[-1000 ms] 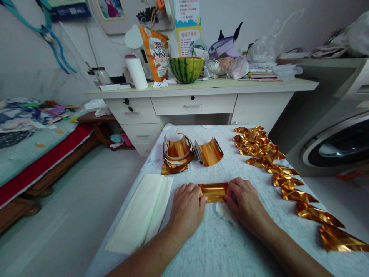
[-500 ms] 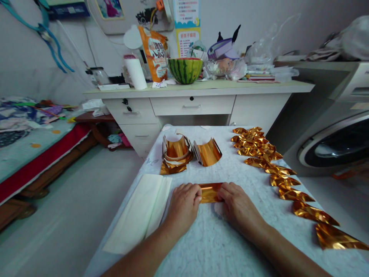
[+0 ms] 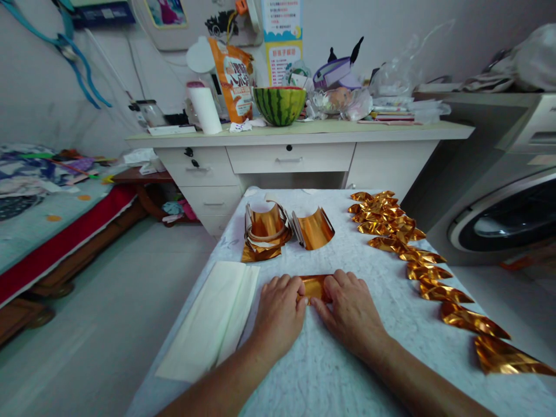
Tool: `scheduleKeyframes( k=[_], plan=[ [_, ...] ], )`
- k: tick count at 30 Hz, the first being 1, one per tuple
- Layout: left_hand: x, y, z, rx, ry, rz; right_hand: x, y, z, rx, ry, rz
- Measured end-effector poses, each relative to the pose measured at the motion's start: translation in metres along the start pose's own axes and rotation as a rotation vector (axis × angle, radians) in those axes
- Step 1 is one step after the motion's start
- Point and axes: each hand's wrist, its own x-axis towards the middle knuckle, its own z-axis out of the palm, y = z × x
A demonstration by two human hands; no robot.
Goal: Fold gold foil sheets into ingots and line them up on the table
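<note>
Room: we look across a pale-walled room with a glossy light floor, down onto a table draped in pale blue patterned cloth.
Left hand: our left hand rests near the table's middle, fingers curled over and thumb tucked in, closed on one end of a small rectangular sheet of shiny gold foil.
Right hand: our right hand grips the other end, fingers over its far side and thumb by its near edge, the thumb reaching close to the left one.
Foil between: the sheet lies across the gap between our two hands, only its middle showing.
White sheet: left of our left hand lies a long, flat, folded off-white sheet; paper or cloth, we cannot tell.
Curved stacks: beyond our hands stand a thicker bundle of curved gold sheets and, just right of it, a smaller curved gold stack.
Gold row: along the right side we see crumpled gold foil pieces with pointed ends, crowded together at the far end.
Back wall: a white table with drawers carries a green-striped cut watermelon and an orange printed pouch.
Far right: a grey front-loading washing machine.
</note>
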Motion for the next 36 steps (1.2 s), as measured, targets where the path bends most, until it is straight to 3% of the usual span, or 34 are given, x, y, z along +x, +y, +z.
scheduleKeyframes(
  k=[6, 18, 24, 29, 36],
  plan=[
    [-0.001, 0.000, -0.001, -0.004, -0.003, 0.003, -0.003, 0.008, -0.005, 0.014, -0.025, 0.033],
    [0.000, -0.002, -0.003, -0.022, -0.023, 0.018, -0.009, 0.069, -0.009, 0.074, 0.001, 0.061],
    [0.000, 0.001, -0.003, 0.017, -0.025, 0.123, -0.005, 0.055, -0.022, 0.296, 0.126, -0.061],
    [-0.006, 0.001, -0.005, 0.175, -0.053, 0.334, -0.008, 0.037, -0.024, 0.398, -0.055, -0.270],
    [-0.014, -0.004, -0.010, 0.288, -0.051, 0.493, -0.006, 0.045, -0.009, 0.433, -0.099, -0.289]
  ],
)
